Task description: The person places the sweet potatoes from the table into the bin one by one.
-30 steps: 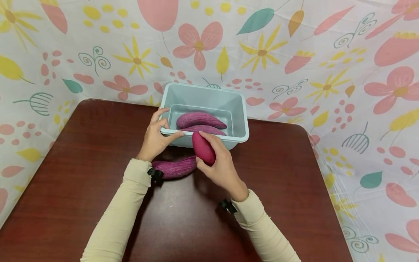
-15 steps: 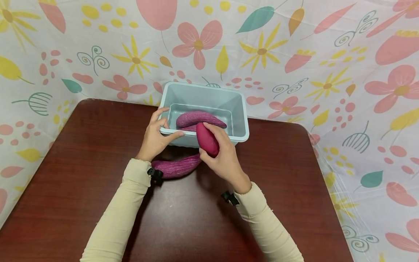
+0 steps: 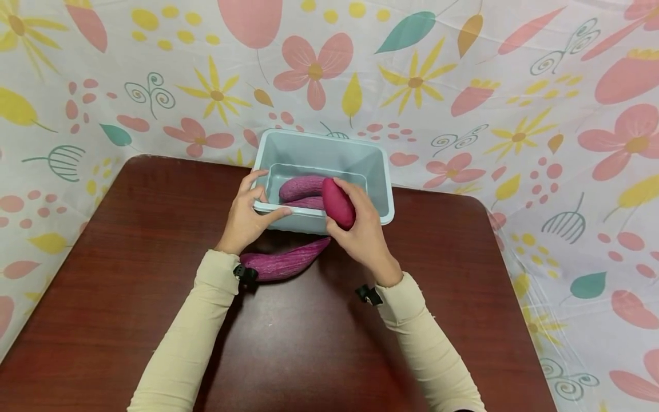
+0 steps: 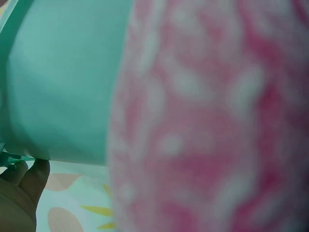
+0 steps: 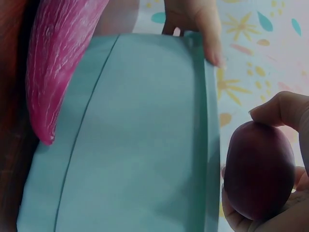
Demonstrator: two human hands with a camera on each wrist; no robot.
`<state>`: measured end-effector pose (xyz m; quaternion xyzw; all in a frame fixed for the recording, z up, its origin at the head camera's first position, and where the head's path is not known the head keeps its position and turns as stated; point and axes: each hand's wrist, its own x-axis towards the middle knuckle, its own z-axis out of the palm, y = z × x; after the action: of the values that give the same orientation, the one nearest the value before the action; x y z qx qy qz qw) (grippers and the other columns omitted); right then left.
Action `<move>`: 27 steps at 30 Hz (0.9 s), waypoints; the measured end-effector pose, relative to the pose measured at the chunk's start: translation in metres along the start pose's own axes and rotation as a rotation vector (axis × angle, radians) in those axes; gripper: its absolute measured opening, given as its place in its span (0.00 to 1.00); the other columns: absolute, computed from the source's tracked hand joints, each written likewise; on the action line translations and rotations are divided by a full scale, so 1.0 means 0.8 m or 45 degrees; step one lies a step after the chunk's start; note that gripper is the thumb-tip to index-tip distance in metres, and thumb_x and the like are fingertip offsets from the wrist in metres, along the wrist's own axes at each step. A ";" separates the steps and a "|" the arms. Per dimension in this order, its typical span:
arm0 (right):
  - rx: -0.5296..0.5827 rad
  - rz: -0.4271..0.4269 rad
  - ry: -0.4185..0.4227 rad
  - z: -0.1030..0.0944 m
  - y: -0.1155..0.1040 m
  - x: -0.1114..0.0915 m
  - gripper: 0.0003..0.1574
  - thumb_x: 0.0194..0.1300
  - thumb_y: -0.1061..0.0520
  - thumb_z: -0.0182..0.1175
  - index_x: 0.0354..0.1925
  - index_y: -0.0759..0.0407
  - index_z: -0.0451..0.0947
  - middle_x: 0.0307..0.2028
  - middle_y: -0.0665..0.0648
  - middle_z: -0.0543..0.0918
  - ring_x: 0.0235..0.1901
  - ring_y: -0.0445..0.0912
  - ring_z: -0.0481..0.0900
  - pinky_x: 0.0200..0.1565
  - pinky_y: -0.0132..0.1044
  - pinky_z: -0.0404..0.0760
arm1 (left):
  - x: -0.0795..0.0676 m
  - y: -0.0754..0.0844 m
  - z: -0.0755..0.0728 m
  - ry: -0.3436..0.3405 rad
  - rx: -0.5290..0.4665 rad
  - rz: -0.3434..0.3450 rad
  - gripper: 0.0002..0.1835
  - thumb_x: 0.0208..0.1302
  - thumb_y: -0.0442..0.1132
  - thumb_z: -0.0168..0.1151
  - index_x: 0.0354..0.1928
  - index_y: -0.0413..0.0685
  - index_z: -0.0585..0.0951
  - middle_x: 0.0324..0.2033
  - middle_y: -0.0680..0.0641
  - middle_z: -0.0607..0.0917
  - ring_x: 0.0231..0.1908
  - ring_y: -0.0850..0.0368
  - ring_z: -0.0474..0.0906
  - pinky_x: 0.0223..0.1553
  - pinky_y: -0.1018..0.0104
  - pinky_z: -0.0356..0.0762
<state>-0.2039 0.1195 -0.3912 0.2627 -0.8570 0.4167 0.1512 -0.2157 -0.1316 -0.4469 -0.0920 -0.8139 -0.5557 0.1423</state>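
My right hand (image 3: 364,233) grips a smooth magenta mango-shaped fruit (image 3: 338,203), thumb and fingers curled round it, over the front rim of a light blue plastic bin (image 3: 378,171). In the right wrist view the fruit (image 5: 259,170) appears beside the bin's rim. My left hand (image 3: 246,220) holds the bin's front left corner, thumb along the front rim. Inside lie two streaked purple eggplants, a back one (image 3: 301,186) and a front one (image 3: 309,202), both partly hidden. Another eggplant (image 3: 288,262) lies on the table before the bin, close to my left wrist, and fills much of the left wrist view.
The dark brown wooden table (image 3: 443,297) has rounded back corners. A flower-printed white cloth (image 3: 463,74) hangs behind the table and along its sides. Black straps with small devices (image 3: 368,294) sit on both wrists.
My right hand has moved right and away from me with the fruit, from in front of the bin to over its front rim. My left hand has kept its place on the bin.
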 end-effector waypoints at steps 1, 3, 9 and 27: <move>0.001 0.005 0.002 0.000 0.001 0.001 0.41 0.59 0.58 0.67 0.70 0.51 0.68 0.62 0.58 0.77 0.54 0.50 0.76 0.49 0.48 0.80 | 0.001 -0.005 0.001 0.001 0.002 0.002 0.27 0.53 0.37 0.79 0.24 0.36 0.65 0.72 0.44 0.66 0.76 0.44 0.57 0.61 0.46 0.67; 0.005 0.012 0.008 -0.001 0.004 0.003 0.42 0.59 0.58 0.67 0.70 0.51 0.68 0.62 0.58 0.77 0.54 0.51 0.76 0.49 0.48 0.80 | 0.002 -0.009 0.001 0.001 0.004 0.011 0.27 0.52 0.38 0.80 0.24 0.38 0.65 0.72 0.46 0.66 0.76 0.46 0.57 0.61 0.47 0.67; -0.005 0.015 0.029 -0.004 0.008 0.011 0.42 0.59 0.58 0.67 0.70 0.51 0.68 0.62 0.58 0.77 0.54 0.51 0.77 0.49 0.49 0.80 | 0.002 -0.009 -0.001 0.012 0.005 0.042 0.28 0.52 0.45 0.80 0.23 0.42 0.66 0.72 0.54 0.67 0.76 0.52 0.58 0.63 0.49 0.68; -0.024 0.093 0.056 -0.010 0.030 0.030 0.42 0.59 0.60 0.67 0.71 0.51 0.68 0.61 0.61 0.77 0.53 0.53 0.77 0.49 0.51 0.81 | -0.001 -0.011 -0.001 -0.003 0.000 0.031 0.28 0.53 0.45 0.80 0.24 0.43 0.66 0.72 0.53 0.67 0.77 0.52 0.56 0.60 0.48 0.68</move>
<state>-0.2366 0.1307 -0.3899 0.2207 -0.8663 0.4196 0.1574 -0.2180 -0.1357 -0.4546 -0.1026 -0.8130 -0.5537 0.1480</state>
